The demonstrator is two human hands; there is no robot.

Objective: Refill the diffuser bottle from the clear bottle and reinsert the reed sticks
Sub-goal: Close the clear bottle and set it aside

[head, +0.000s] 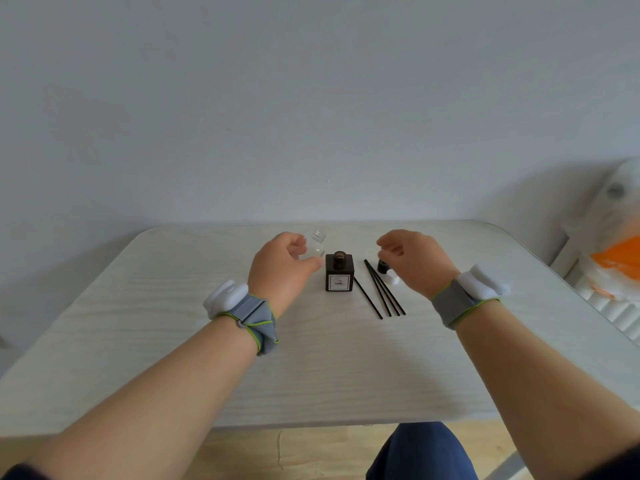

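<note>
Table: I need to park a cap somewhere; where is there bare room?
Bare: the wide near strip of the table between the forearms, and the left side beyond the left hand. Crowded: the middle, where clear bottle, diffuser bottle, reed sticks and black cap sit close.

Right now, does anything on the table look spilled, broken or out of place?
Nothing looks spilled or damaged. The diffuser bottle stands upright, uncapped; the reed sticks lie on the table to its right, beside a black cap. That fits a refill under way.
</note>
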